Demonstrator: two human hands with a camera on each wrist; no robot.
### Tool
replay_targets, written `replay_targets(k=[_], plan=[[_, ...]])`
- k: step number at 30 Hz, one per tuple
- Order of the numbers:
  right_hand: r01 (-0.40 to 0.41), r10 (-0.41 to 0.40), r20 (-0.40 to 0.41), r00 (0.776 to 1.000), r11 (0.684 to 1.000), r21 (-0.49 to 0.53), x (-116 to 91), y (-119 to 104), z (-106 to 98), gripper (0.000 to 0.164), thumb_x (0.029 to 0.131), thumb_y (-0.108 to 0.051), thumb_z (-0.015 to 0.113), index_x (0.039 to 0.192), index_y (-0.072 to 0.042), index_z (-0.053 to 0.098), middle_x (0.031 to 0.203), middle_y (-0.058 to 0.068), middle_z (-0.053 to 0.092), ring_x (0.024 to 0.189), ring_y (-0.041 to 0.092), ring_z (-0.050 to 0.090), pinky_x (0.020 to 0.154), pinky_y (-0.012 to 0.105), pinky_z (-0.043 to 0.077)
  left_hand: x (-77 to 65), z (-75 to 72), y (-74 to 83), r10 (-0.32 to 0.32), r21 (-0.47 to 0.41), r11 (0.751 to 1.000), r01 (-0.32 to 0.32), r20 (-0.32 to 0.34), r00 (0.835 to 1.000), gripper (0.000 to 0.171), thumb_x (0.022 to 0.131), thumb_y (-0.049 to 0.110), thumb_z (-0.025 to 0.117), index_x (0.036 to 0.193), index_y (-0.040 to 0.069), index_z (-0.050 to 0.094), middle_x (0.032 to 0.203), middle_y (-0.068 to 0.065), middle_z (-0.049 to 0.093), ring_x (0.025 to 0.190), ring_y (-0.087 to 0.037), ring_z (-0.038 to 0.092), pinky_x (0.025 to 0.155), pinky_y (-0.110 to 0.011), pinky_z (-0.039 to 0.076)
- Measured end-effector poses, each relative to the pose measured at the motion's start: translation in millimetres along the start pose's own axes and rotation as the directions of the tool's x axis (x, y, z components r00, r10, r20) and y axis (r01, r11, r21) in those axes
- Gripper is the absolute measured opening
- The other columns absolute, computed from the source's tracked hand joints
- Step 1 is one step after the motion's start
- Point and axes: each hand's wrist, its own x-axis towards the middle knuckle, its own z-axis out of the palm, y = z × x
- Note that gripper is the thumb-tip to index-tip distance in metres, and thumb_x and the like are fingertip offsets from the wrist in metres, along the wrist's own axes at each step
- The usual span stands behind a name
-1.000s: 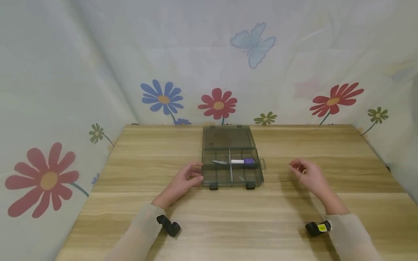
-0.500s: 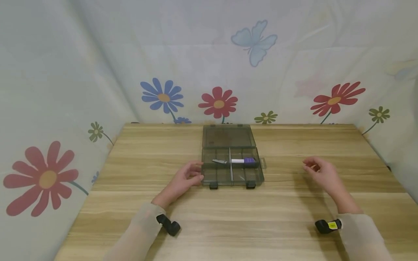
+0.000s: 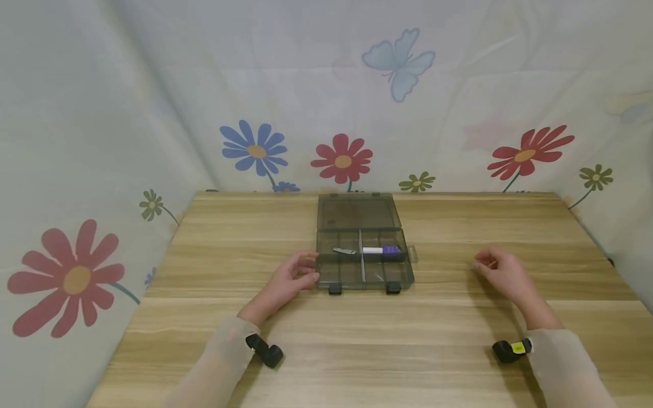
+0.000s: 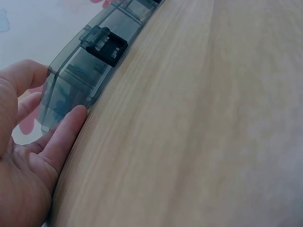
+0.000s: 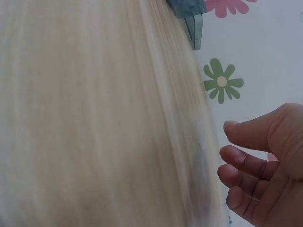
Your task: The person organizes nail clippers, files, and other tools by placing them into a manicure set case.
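A smoky see-through compartment box (image 3: 368, 286) sits on the table with its lid (image 3: 359, 212) folded back. Beside its left end is my left hand (image 3: 288, 281), thumb and fingertips right at the side wall; the left wrist view shows the fingers (image 4: 66, 135) spread along that end, low by the tabletop. A small silver item like nail clippers (image 3: 344, 250) lies in the box's left half. To the right of the divider (image 3: 363, 266) is a purple-and-white stick-shaped item (image 3: 391, 250). My right hand (image 3: 507, 275) hovers to the right, fingers loosely bent, holding nothing.
The wood-grain table (image 3: 408, 351) reaches back to a pale flower-printed curtain (image 3: 449, 113). Two black latches (image 3: 393, 288) are on the box's front edge, and a hanging loop (image 3: 412, 254) juts from its right end.
My right hand has moved to the right, away from the box, and has slowed in the last half second. The left hand and the box look unmoved.
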Motion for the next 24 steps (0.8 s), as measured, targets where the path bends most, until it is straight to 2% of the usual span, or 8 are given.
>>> replay_targets(k=[6,12,20,24], plan=[[-0.027,0.027,0.031,0.999,1.0,-0.014,2,4,2,0.017,0.088,-0.006,0.061,0.097,0.009,0.06,0.087,0.018,0.061,0.08,0.032,0.056,0.068,0.043,0.046,0.7,-0.5,-0.4,-0.005,-0.002,1.0,0.005,0.002,1.0,0.053,0.089,0.023,0.065,0.137,0.014,0.042,0.13,-0.014,0.045,0.112,-0.028,0.048,0.081,-0.037,0.053],[-0.055,0.058,0.052,0.997,0.997,-0.054,4,5,6,0.021,0.09,-0.012,0.061,0.094,0.008,0.061,0.082,0.015,0.061,0.077,0.028,0.055,0.064,0.039,0.045,1.5,-0.8,1.2,-0.018,-0.011,1.0,0.018,0.006,1.0,0.052,0.091,0.017,0.062,0.138,0.012,0.041,0.132,-0.018,0.043,0.113,-0.03,0.046,0.081,-0.037,0.052],[-0.087,0.092,0.051,0.994,0.991,-0.097,4,3,9,0.026,0.09,-0.019,0.062,0.091,0.007,0.06,0.078,0.013,0.059,0.069,0.023,0.053,0.06,0.036,0.043,-6.1,1.1,24.5,-0.023,-0.018,1.0,0.024,0.043,0.999,0.053,0.092,0.011,0.059,0.139,0.004,0.037,0.134,-0.026,0.039,0.115,-0.033,0.045,0.083,-0.036,0.052],[-0.108,0.114,0.053,0.992,0.988,-0.109,5,2,10,0.026,0.09,-0.02,0.062,0.091,0.007,0.06,0.077,0.012,0.059,0.069,0.023,0.053,0.059,0.035,0.043,-6.4,1.6,26.3,-0.019,-0.014,1.0,0.02,0.04,0.999,0.052,0.092,0.011,0.06,0.138,0.003,0.038,0.133,-0.026,0.04,0.114,-0.034,0.045,0.083,-0.037,0.052]])
